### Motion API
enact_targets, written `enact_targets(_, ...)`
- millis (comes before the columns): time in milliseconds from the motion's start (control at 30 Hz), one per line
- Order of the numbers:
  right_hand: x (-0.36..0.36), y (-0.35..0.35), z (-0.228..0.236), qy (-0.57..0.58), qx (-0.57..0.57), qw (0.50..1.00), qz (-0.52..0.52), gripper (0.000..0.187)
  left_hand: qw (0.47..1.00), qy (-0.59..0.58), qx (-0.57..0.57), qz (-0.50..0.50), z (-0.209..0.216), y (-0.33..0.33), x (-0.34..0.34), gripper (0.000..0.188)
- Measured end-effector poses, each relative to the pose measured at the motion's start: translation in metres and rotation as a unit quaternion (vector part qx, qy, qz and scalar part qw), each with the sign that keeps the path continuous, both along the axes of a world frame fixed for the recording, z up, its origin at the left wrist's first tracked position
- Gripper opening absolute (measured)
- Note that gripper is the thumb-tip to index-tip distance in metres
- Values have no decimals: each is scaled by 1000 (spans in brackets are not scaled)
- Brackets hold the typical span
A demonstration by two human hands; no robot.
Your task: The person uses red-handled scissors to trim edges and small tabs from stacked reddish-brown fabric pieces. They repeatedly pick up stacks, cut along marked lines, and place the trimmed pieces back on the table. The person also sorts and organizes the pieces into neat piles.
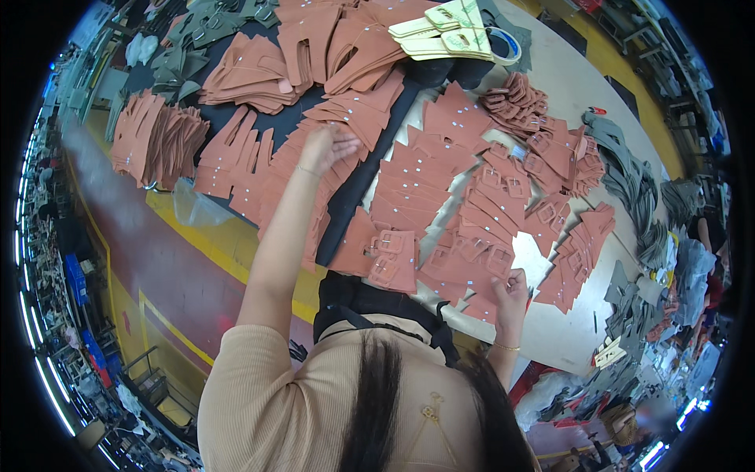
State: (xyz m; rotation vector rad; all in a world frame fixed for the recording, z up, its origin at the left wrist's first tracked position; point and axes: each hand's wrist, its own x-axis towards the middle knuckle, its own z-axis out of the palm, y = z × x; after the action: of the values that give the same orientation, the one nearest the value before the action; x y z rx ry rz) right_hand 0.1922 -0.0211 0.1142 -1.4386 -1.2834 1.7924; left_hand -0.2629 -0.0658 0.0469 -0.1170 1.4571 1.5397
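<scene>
My left hand (330, 147) reaches over the dark board, its fingers stretched out and resting on fanned-out terracotta leather pieces (366, 110), each with a small white mark. Lower right, my right hand (511, 299) is closed, thumb and fingers pinched together; what it holds, if anything, is too small to make out. Beside it lie overlapping terracotta pieces with buckles (480, 256). A small red thing shows just behind that hand. Between my hands, more marked pieces (409, 185) overlap in a long row. Directly in front of me sits a buckled terracotta piece (385, 256).
Stacks of terracotta cut pieces (157, 141) cover the board's left side. Pale yellow templates (448, 31) and a tape roll (505, 47) stand at the far edge. Buckled straps (515, 102) are heaped at right, with grey-green pieces (629, 177) beyond. A clear plastic bag (198, 206) hangs at left.
</scene>
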Motion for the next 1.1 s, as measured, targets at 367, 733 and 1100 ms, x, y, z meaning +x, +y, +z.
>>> enact_targets(367,-3,-15,1,-12,2,999,32,19,938,332,-86,-45,-39,39,-33,10)
enact_targets(733,9,-15,-3,-51,46,998,1,18,951,297,-79,26,-60,67,-51,12)
enact_targets(1100,69,42,16,-264,154,947,-98,16,882,319,-294,-182,36,85,-94,12)
